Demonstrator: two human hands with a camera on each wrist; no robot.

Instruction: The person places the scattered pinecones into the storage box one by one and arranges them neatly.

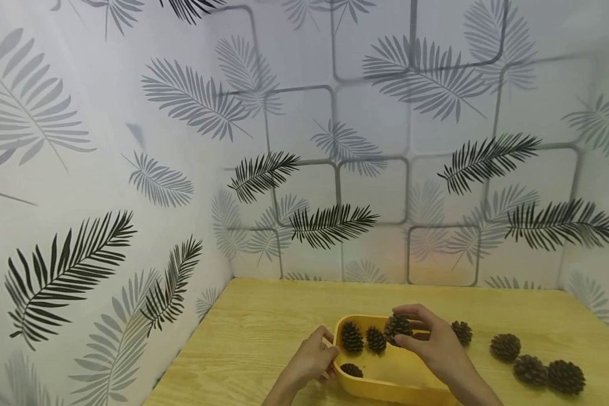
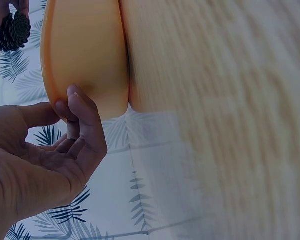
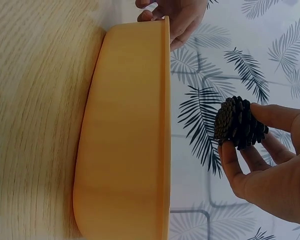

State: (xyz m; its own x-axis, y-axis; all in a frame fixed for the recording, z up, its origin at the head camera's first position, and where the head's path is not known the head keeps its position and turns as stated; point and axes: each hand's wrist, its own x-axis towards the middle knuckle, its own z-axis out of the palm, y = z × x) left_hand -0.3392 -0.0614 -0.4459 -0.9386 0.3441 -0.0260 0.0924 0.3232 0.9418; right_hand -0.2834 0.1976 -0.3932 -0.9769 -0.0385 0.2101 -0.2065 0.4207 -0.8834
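Observation:
A yellow plastic basin point(image 1: 373, 388) stands on the table, with three brown pine cones inside: a larger one point(image 1: 352, 337), one beside it point(image 1: 375, 340) and another by the near left wall point(image 1: 352, 370). My left hand point(image 1: 312, 356) grips the basin's left end, thumb and fingers pinching the rim in the left wrist view. Over the basin, my right hand point(image 1: 436, 343) holds a pine cone point(image 1: 397, 329) between thumb and fingers. The right wrist view shows that held cone point(image 3: 238, 123) above rim level, apart from the basin wall point(image 3: 125, 130).
Right of the basin, several more pine cones lie on the wood-grain table point(image 1: 254, 332): one just behind my right hand point(image 1: 462, 333), another farther right point(image 1: 505, 347), and a touching pair point(image 1: 566, 376). A leaf-patterned wall point(image 1: 304, 192) closes off the back and left.

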